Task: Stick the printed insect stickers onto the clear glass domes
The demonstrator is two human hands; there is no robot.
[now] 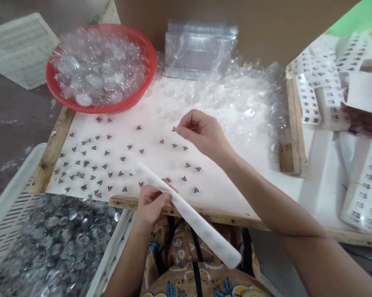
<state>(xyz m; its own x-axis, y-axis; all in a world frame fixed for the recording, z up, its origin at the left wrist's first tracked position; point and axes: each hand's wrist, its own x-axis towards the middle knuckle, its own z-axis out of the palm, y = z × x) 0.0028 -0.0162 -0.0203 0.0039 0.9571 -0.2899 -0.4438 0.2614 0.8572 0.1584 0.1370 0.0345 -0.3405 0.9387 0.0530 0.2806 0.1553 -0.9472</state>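
My left hand point(153, 202) holds a long, curled white strip point(198, 225) near the table's front edge. Over the middle of the white work surface point(155, 161), my right hand point(200, 132) pinches a small dark-printed piece point(174, 129) between thumb and forefinger. Many small dark-and-pink prints, one of them a print point(123, 159) left of centre, are spread over the surface to the left and in front of my right hand. Clear round plastic pieces point(249, 112) cover the back and right part of the surface.
A red basin point(153, 68) heaped with clear plastic pieces stands at the back left. Below the table's left side is a white crate point(6, 231) of clear pieces. Clear packaging point(188, 53) leans against a cardboard box point(250, 29). Printed sticker sheets point(363, 198) lie right, beyond a wooden rail point(294, 119).
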